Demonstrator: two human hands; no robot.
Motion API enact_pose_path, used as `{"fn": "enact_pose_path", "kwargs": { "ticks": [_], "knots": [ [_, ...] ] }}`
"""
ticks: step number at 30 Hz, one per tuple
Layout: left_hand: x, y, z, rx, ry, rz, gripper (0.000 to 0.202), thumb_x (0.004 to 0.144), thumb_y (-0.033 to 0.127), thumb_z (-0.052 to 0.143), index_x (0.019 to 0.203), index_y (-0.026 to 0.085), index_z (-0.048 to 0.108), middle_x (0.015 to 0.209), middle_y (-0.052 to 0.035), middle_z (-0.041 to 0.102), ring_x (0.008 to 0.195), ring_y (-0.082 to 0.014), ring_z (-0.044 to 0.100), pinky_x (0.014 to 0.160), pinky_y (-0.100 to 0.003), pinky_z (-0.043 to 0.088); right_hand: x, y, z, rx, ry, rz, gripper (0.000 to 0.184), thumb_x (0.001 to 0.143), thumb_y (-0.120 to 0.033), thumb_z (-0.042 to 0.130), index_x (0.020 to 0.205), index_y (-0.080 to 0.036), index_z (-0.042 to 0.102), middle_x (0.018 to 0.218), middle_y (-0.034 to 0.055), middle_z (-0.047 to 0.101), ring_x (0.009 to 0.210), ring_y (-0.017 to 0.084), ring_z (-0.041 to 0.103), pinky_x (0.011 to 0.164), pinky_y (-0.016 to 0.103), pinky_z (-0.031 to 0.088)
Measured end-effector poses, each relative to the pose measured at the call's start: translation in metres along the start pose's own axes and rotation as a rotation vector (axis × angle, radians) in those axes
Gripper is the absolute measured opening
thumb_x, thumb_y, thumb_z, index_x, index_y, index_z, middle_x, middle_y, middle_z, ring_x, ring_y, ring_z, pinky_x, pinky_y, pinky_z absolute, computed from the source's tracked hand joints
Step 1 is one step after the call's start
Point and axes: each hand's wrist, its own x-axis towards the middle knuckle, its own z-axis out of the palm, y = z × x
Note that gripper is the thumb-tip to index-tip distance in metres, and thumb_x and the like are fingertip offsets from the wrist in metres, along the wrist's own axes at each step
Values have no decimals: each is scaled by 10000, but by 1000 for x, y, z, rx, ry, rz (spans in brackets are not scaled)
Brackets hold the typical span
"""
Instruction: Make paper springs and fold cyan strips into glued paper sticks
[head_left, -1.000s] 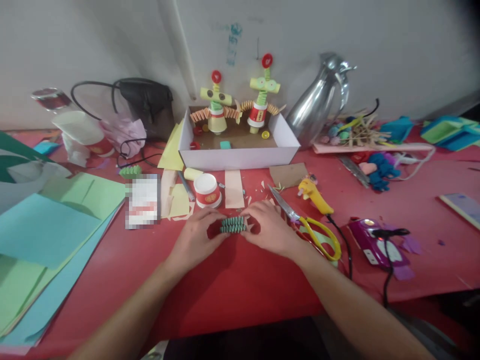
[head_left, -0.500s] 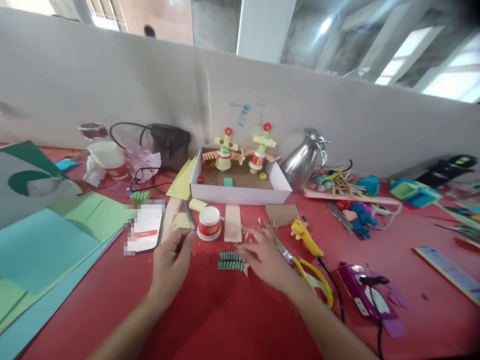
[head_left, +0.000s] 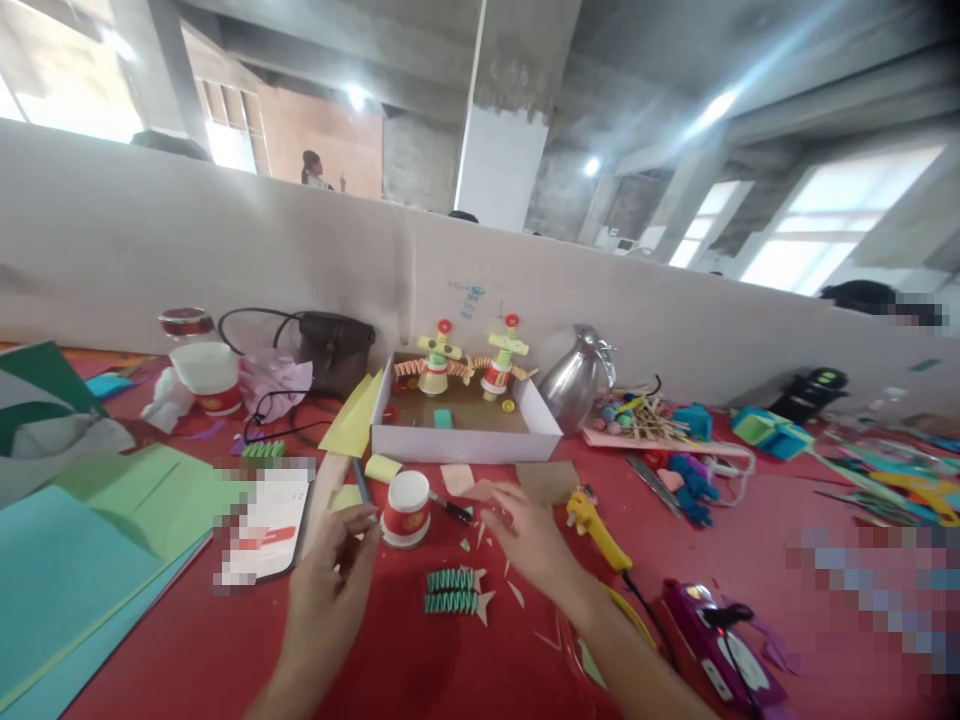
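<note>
A paper cup with a red band stands upside down on the red table. My left hand is just left of it, fingers loosely curled and apart, with nothing visible in them. Beyond the cup, my right hand has its fingertips closed on the near end of a peach paper strip. A dark pen lies beside the cup. Two green folded-paper springs with peach star-shaped ends lie between my hands, among small paper scraps.
Behind the cup, a white box holds two cup figures. A steel jug stands right of it. A yellow glue gun, its cord and scissors are near my right arm. A phone and coloured paper lie left.
The peach strip has been shifted and turned by my right hand, uncovering the pen. The camera view has tilted up, so the table items appear lower.
</note>
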Motion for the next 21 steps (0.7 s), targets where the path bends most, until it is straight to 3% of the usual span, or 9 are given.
{"fn": "enact_pose_path", "kwargs": {
  "ticks": [5,9,12,15,18,21],
  "knots": [
    [0,-1,3,-5,2,31,292,869,457,578,1052,232,613,930,-47,660,712,-165,595,583,-255,464,10,16,-9,218,286,75,446,918,-379,489,1243,-121,653,1325,171,620,1217,289,588,1041,453,465],
    [-2,3,4,-22,-89,77,315,856,454,597,1064,229,667,897,-52,671,658,-158,566,599,-273,462,-5,2,-13,240,502,47,419,933,-360,490,1252,-134,643,1326,166,618,1222,286,587,1021,460,492],
    [-5,15,3,-195,-352,-5,384,865,510,576,1071,222,726,968,-91,712,797,-201,625,751,-320,503,-32,-20,-8,145,472,-122,418,947,-279,490,1334,-149,580,1366,145,594,1270,260,552,1049,435,479],
    [-9,33,2,-500,-553,-248,510,866,585,540,1183,219,701,1083,-121,718,960,-257,650,835,-367,518,-62,-43,-1,-39,356,-448,516,918,-131,477,1434,-136,464,1426,110,554,1336,239,486,1085,417,447],
    [-13,48,4,-654,-495,-416,470,794,509,683,1155,209,706,1061,-108,730,954,-258,666,813,-343,527,-82,-60,5,-145,310,-729,541,871,-49,467,1412,-77,474,1403,98,583,1341,242,472,1079,398,448],
    [-15,50,5,-670,-336,-476,390,723,419,775,1029,184,726,924,-79,747,788,-212,680,695,-289,524,-90,-66,8,-152,208,-809,510,867,-64,478,1376,-65,514,1394,84,595,1320,239,484,1059,370,467]
  ]
}}
